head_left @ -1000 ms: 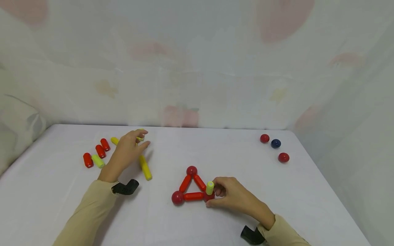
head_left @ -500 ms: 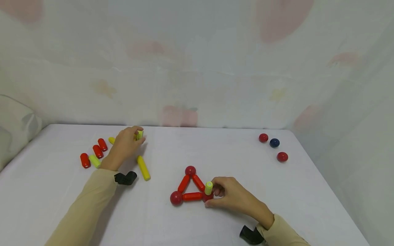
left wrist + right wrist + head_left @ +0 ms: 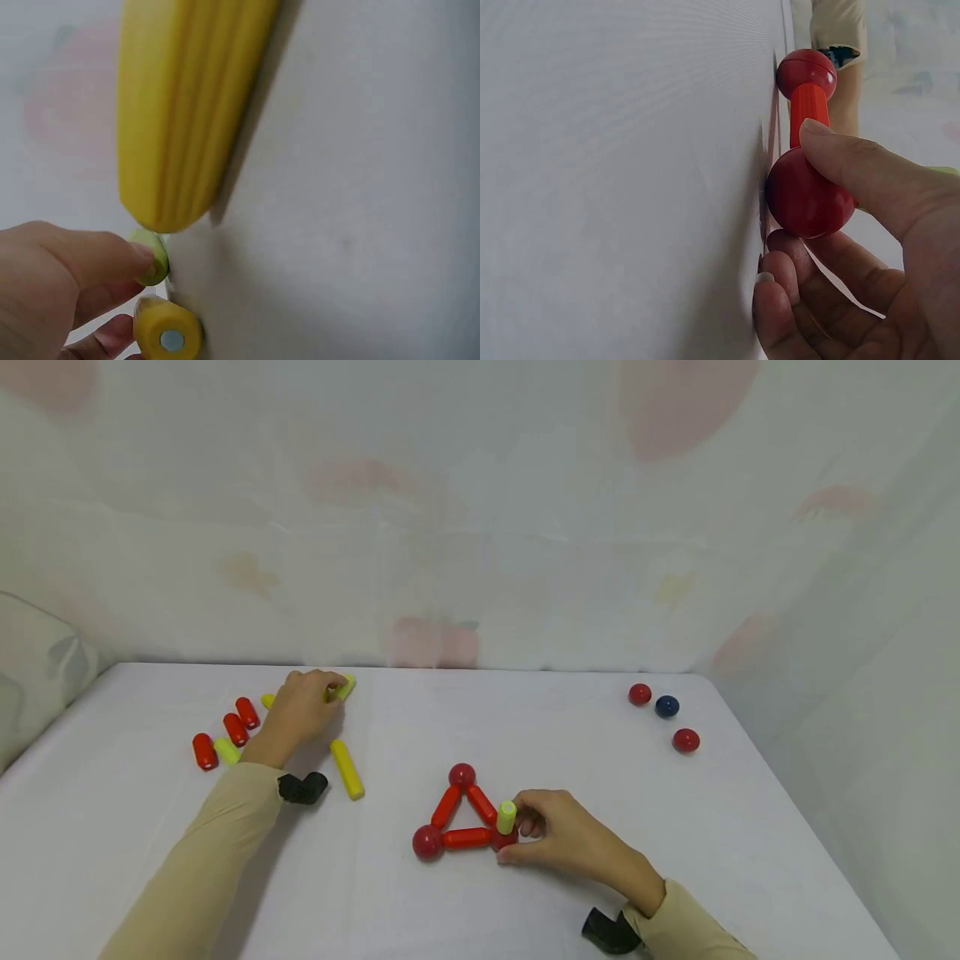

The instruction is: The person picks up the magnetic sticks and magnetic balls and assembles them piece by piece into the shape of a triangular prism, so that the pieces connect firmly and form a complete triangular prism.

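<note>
Triangle (image 3: 466,838) flat on table (image 3: 405,910), green rod (image 3: 506,819) upright on its right corner ball (image 3: 810,196). Right hand (image 3: 573,835) pinching that ball between thumb and fingers. Left hand (image 3: 302,706), far left part of table, pinching second green rod (image 3: 347,686). Long yellow rod (image 3: 347,769) lying left of triangle. Three red rods (image 3: 236,729), third green rod (image 3: 226,751) farther left. Loose balls (image 3: 686,741) far right: two red, one blue.

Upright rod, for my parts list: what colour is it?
The upright rod is light yellow-green, clearest in the head view.
</note>
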Action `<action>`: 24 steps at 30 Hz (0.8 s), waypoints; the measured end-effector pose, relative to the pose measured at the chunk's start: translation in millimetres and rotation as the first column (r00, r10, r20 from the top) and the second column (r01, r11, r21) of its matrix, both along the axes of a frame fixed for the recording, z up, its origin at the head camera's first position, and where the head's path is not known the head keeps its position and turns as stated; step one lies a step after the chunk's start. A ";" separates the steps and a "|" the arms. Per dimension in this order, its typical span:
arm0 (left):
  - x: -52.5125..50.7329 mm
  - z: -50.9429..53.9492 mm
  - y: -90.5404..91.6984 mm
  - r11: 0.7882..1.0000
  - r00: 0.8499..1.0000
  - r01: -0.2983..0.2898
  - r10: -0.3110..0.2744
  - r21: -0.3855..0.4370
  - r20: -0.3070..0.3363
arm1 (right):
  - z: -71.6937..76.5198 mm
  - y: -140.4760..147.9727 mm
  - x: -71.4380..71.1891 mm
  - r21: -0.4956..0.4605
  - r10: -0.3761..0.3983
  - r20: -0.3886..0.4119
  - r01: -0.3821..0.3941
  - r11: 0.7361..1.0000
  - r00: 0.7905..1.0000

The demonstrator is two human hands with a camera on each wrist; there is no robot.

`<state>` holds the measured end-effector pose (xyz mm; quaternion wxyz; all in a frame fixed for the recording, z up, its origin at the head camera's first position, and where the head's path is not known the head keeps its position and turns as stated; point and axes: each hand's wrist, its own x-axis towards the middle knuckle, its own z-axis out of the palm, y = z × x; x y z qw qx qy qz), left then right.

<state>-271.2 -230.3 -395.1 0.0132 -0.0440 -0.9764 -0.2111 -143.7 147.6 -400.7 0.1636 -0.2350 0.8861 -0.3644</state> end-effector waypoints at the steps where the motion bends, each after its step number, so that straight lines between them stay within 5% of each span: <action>1: 0.0 0.1 -0.1 1.000 1.000 0.005 -0.005 0.001 0.004 | 0.0 0.0 -0.1 0.000 0.000 0.000 0.000 1.000 1.000; 14: -1.2 4.9 11.9 0.995 0.983 0.097 -0.100 0.028 0.155 | -0.4 -0.5 -0.9 -0.005 -0.001 0.018 0.001 1.000 1.000; 24: 3.3 4.3 24.5 0.980 0.965 0.188 -0.198 0.071 0.173 | -0.3 -0.2 -1.0 -0.001 -0.006 0.022 0.006 1.000 1.000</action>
